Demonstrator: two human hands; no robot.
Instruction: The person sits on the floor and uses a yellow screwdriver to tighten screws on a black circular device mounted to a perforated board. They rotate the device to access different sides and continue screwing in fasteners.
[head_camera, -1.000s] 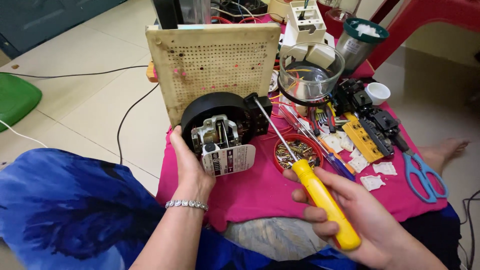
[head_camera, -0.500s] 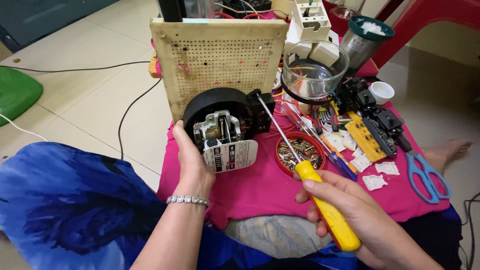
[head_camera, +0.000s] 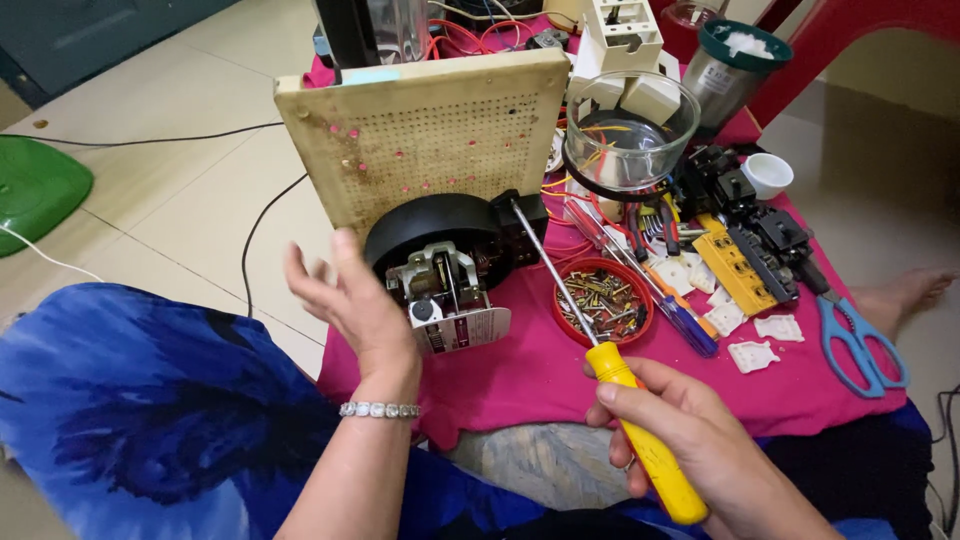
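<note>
Right hand (head_camera: 690, 440) grips a yellow-handled screwdriver (head_camera: 600, 345); left hand (head_camera: 350, 300), fingers spread, hovers beside the black motor (head_camera: 440, 250).

The left hand (head_camera: 345, 300) is motion-blurred at its fingers and covers the left edge of the black motor housing (head_camera: 435, 225). The perforated board (head_camera: 425, 130) hides the appliances behind it, and the lower frame edge cuts off the right hand (head_camera: 700, 450).

Single head view, looking steeply down, close over lap and pink-covered table (head_camera: 520, 370).
</note>
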